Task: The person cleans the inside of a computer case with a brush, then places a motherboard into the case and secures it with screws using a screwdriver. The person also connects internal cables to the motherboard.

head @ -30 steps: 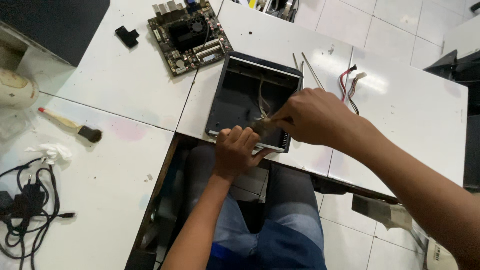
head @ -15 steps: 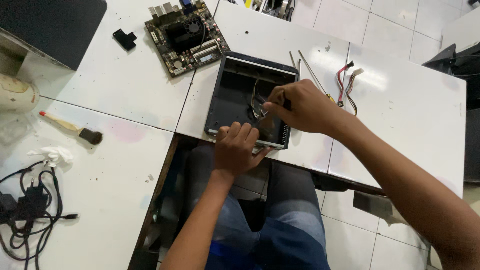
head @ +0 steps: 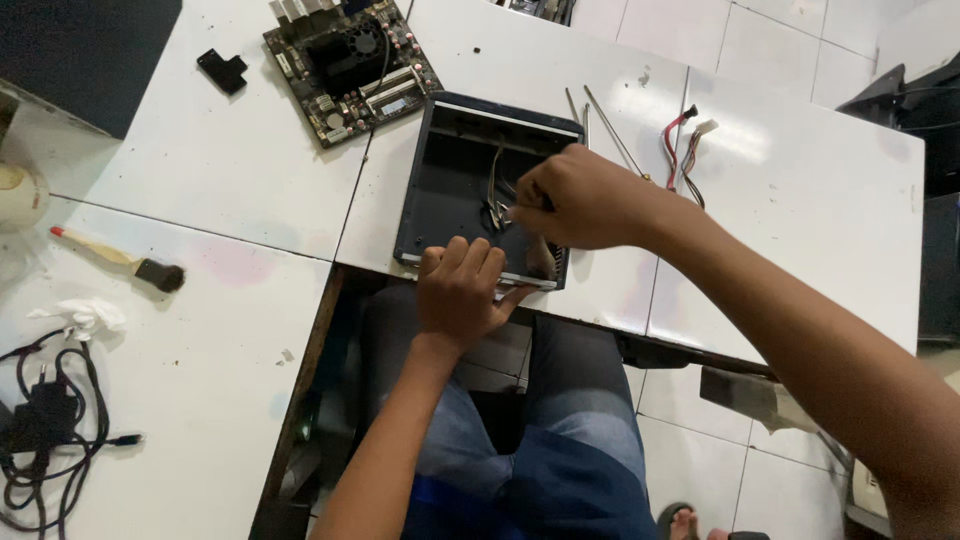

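A small open black computer case (head: 450, 170) lies on the white table, near its front edge. My left hand (head: 462, 290) grips the case's near rim. Inside the case, on its right side, my right hand (head: 580, 195) is closed around a bundle of thin wires (head: 497, 200). A bare green circuit board (head: 350, 62) with a black fan lies on the table behind the case, to the left.
A small brush (head: 120, 260) with a wooden handle lies at the left, a crumpled white tissue (head: 85, 315) and a black cable bundle (head: 45, 430) below it. Thin metal rods (head: 610, 125) and red and black leads (head: 685, 150) lie right of the case. My knees are under the table gap.
My right hand has moved from the case's front edge further into the case, onto the wires. My left hand has stayed on the near rim.
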